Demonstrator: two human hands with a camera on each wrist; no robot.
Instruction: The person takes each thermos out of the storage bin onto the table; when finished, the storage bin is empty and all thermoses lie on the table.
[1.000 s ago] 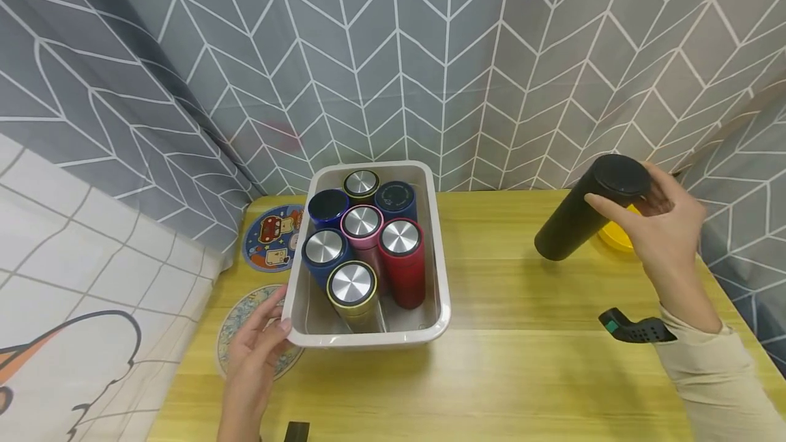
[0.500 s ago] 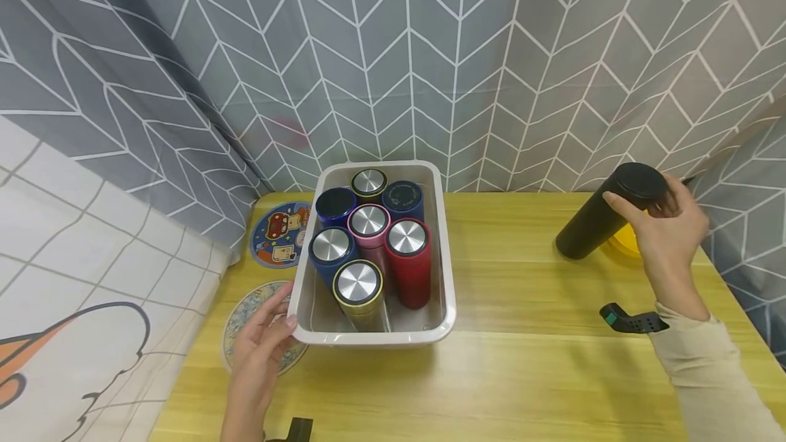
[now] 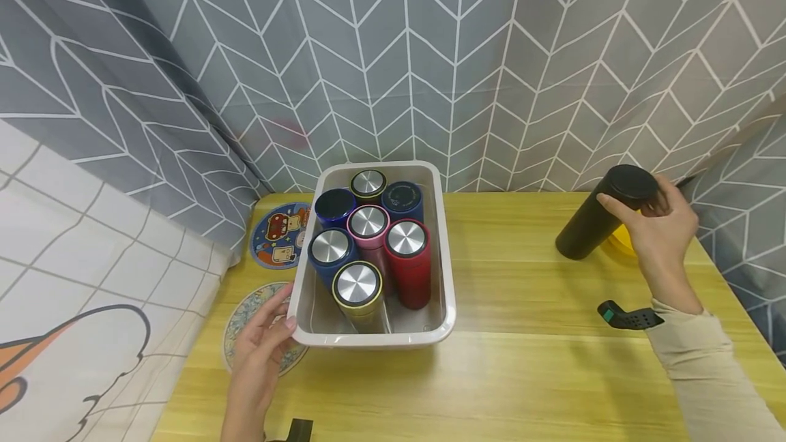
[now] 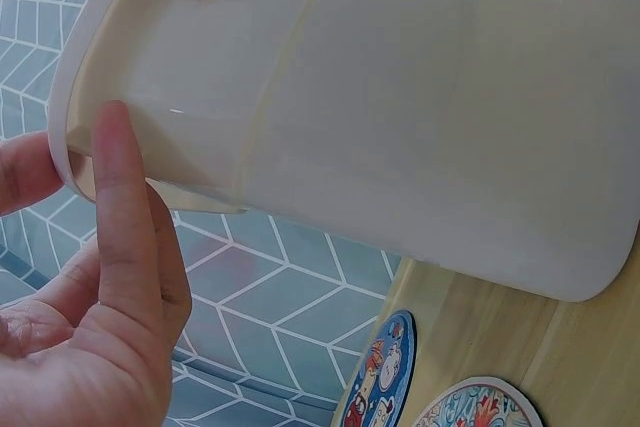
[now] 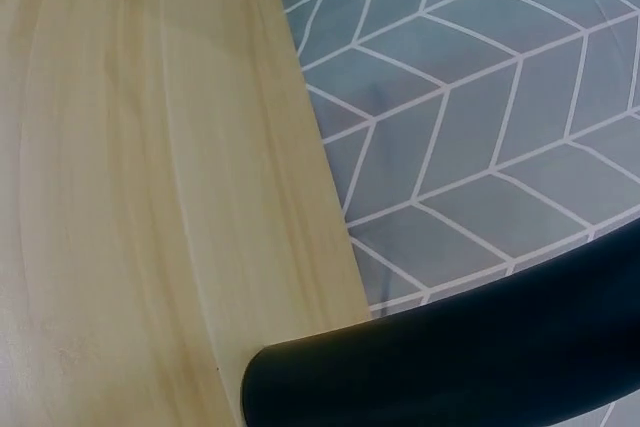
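Note:
My left hand (image 3: 258,350) pinches the near left corner of a white plastic bin (image 3: 368,340), thumb on one side of the rim and fingers outside, as the left wrist view shows. Several thermos bottles stand packed in the bin, among them a red bottle (image 3: 413,282), a pink-rimmed one (image 3: 369,221) and a yellow-rimmed one (image 3: 357,285). On the right, my right hand (image 3: 666,237) grips a black thermos bottle (image 3: 589,220) near its lid. That bottle appears tilted, its base toward the table. In the right wrist view the dark bottle (image 5: 430,357) fills the lower corner; the hand itself is hidden there.
A round yellow object (image 3: 621,241) sits partly hidden behind the black bottle and right hand. Two round coasters, a blue one (image 3: 279,237) and a floral one (image 3: 236,326), lie left of the bin. A patterned curtain (image 3: 430,74) backs the wooden table (image 3: 503,374).
The head view has shifted slightly. Over the last half second the right hand has moved a little left with the top of the black bottle. The left hand keeps its hold on the bin.

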